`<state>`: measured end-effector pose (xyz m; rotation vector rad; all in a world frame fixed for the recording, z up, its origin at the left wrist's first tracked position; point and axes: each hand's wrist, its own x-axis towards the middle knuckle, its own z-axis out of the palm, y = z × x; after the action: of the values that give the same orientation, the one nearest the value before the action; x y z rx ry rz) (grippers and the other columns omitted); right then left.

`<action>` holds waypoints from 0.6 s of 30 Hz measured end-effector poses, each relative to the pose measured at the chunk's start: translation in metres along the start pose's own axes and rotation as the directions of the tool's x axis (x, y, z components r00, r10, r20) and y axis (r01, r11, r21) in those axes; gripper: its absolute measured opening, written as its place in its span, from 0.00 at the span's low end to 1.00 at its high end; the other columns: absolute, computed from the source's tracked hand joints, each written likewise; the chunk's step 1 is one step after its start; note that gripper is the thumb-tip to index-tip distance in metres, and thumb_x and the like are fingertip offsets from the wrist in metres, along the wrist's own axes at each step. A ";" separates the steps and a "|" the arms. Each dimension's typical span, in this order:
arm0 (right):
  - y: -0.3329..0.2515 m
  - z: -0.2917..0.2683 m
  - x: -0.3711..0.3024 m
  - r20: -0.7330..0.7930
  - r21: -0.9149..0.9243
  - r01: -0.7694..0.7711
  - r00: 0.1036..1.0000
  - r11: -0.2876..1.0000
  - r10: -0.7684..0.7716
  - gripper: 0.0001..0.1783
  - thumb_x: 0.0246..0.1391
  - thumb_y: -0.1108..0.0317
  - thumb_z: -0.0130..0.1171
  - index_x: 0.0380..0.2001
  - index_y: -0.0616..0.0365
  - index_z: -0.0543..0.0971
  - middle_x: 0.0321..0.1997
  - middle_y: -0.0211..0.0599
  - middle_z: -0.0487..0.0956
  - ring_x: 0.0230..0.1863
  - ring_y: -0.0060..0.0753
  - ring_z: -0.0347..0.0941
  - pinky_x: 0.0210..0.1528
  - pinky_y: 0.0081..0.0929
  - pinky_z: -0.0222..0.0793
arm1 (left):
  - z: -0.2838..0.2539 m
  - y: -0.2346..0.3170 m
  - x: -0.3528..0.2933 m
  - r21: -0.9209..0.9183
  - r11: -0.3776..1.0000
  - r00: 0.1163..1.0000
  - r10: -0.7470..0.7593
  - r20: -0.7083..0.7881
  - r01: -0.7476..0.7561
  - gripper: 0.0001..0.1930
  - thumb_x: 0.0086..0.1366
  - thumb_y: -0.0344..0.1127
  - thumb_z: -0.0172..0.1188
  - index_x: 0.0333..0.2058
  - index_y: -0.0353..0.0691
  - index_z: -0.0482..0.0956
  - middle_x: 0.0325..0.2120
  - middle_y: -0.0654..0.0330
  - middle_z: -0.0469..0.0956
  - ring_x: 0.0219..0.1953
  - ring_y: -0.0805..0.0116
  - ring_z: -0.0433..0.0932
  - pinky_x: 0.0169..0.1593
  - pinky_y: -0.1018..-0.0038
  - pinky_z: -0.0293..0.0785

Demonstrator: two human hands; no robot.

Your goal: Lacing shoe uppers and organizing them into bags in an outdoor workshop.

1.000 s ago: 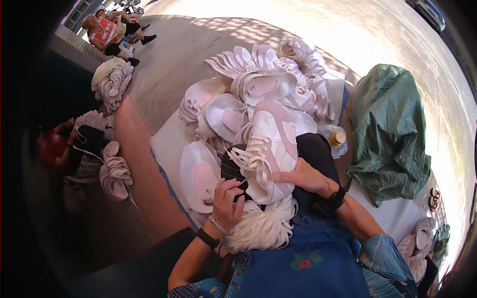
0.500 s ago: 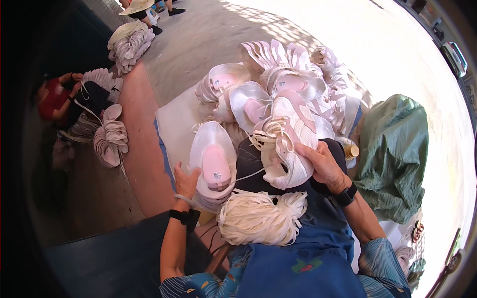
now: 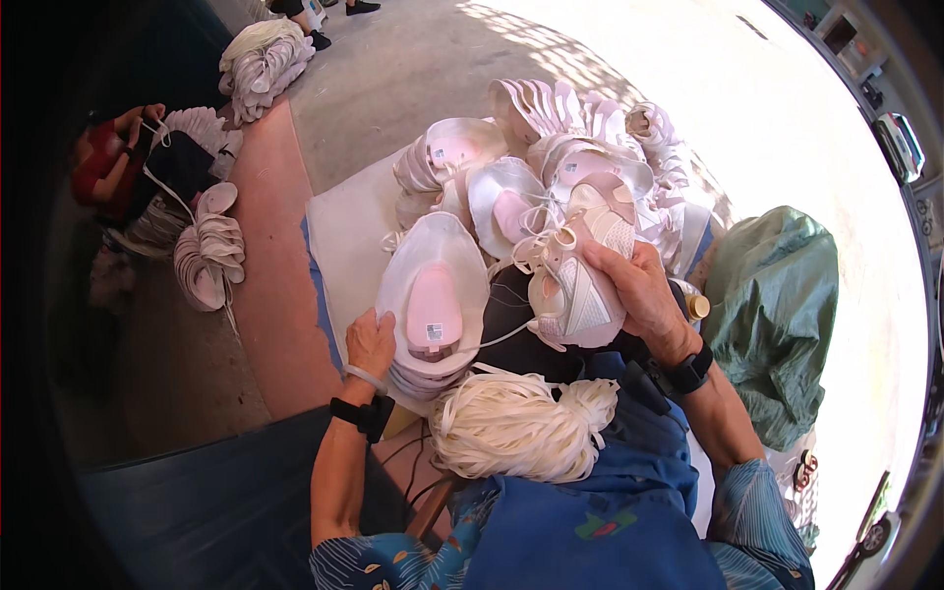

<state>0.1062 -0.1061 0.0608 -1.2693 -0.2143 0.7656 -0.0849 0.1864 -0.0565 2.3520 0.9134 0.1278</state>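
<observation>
While gripping shoe upper [image 3: 580, 285] with right hand [image 3: 639, 290], fingers clamped over its top; left hand [image 3: 371, 342] curling against stack [image 3: 433, 305] edge. Looking light, soft, floppy; likely best pinching at the rim.

Single head-worn fisheye view, looking steeply down and close onto left hand [image 3: 371, 342], right hand [image 3: 637, 285] and lap; straight edges bent toward rim.
</observation>
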 end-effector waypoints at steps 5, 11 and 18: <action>-0.016 0.029 0.014 -0.021 0.125 0.069 0.998 0.990 -0.067 0.16 0.59 0.66 0.53 0.40 0.71 0.77 0.36 0.43 0.81 0.31 0.27 0.79 0.32 0.25 0.77 | -0.040 0.051 0.017 -0.099 0.995 0.999 0.010 -0.035 -0.014 0.17 0.61 0.41 0.50 0.27 0.28 0.73 0.24 0.36 0.74 0.32 0.36 0.74 0.37 0.53 0.68; -0.007 0.063 0.037 0.052 -0.061 0.128 0.991 0.990 -0.125 0.18 0.57 0.63 0.54 0.37 0.73 0.77 0.32 0.44 0.81 0.28 0.25 0.78 0.29 0.22 0.73 | -0.045 0.108 0.034 0.041 0.966 0.960 0.256 -0.110 -0.253 0.16 0.61 0.40 0.50 0.28 0.29 0.73 0.24 0.38 0.74 0.31 0.37 0.74 0.38 0.53 0.68; 0.090 0.119 0.019 0.455 -0.555 0.638 0.770 0.534 -0.448 0.25 0.47 0.77 0.52 0.49 0.74 0.62 0.45 0.58 0.66 0.50 0.58 0.64 0.53 0.35 0.64 | -0.031 0.062 0.033 -0.065 0.989 0.988 0.139 0.073 -0.135 0.16 0.59 0.41 0.54 0.31 0.30 0.76 0.24 0.43 0.77 0.29 0.48 0.77 0.34 0.61 0.70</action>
<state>0.0193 0.0067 0.0109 -1.6620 -1.1703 0.2663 -0.0333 0.1873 0.0004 2.3465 0.7010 0.1163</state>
